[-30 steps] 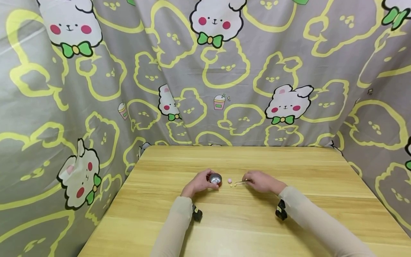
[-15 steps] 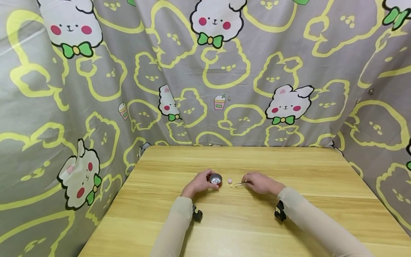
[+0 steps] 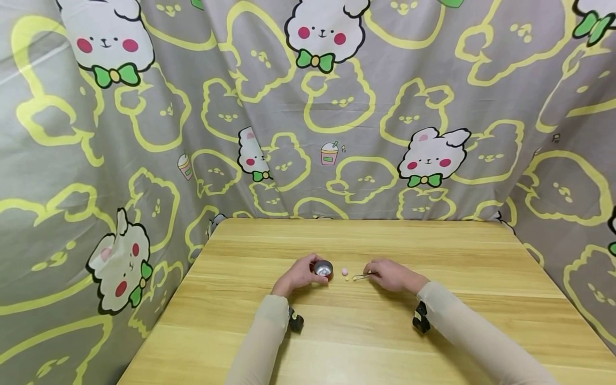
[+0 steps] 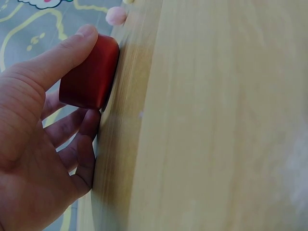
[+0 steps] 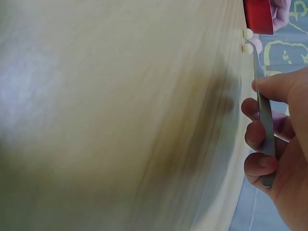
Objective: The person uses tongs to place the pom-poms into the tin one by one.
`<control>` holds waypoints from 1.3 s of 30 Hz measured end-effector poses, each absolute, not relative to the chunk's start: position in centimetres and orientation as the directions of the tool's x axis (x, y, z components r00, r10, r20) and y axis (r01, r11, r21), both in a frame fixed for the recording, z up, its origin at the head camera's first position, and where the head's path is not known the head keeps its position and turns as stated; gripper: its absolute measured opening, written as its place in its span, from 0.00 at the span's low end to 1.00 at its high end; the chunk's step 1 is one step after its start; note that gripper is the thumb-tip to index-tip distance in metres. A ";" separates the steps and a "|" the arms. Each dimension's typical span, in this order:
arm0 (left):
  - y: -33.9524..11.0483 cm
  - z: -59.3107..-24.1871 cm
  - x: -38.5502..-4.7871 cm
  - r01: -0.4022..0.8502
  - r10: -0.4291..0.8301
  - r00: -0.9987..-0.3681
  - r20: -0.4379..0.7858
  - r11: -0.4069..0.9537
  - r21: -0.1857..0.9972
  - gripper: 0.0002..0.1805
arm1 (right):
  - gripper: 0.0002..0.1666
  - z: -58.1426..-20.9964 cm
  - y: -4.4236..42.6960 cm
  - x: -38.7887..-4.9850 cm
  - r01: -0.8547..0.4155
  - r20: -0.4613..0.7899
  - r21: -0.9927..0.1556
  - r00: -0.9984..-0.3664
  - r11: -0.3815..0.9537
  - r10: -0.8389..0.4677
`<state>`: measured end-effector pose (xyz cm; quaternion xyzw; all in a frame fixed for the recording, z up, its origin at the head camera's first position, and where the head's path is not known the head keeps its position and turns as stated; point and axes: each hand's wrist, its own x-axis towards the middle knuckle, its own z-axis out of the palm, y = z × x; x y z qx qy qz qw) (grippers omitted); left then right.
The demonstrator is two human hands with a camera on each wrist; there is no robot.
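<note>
My left hand (image 3: 300, 272) grips a small red cup (image 4: 91, 72) with a silvery inside, thumb on one side and fingers around the other; it stands on the table. My right hand (image 3: 391, 275) pinches metal tweezers (image 5: 265, 115) between thumb and fingers. Their tips reach a small yellow ball (image 5: 247, 48) on the table; whether they grip it I cannot tell. A second yellow ball (image 5: 248, 33) lies just left of it in the head view. Behind them is a larger pink pompom (image 3: 344, 271), between the cup and the tweezers.
The wooden table (image 3: 366, 337) runs back to a grey curtain (image 3: 298, 107) with rabbit prints, which also hangs along both sides. Black wrist cameras are strapped under both sleeves, the left camera (image 3: 295, 321) and the right camera (image 3: 421, 318) close above the tabletop.
The right hand and tweezers have shifted very slightly, with the tips staying by the right yellow ball. The left hand and cup have stayed in place.
</note>
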<state>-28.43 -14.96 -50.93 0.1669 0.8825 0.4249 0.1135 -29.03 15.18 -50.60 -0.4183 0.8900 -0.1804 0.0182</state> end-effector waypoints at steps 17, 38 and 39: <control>-15.0 -50.9 -28.3 0.187 0.386 -0.920 -0.065 0.580 0.793 0.26 | 0.05 -50.9 15.8 -29.2 -0.776 0.176 -0.324 -0.611 0.541 -0.772; -14.9 -50.9 -28.3 0.188 0.384 -0.921 -0.067 0.588 0.787 0.26 | 0.08 -49.4 15.8 -30.3 -0.772 0.231 -0.333 -0.623 0.541 -0.747; -14.9 -50.8 -28.3 0.189 0.384 -0.921 -0.067 0.591 0.785 0.26 | 0.09 -49.3 15.7 -30.4 -0.768 0.227 -0.335 -0.628 0.546 -0.744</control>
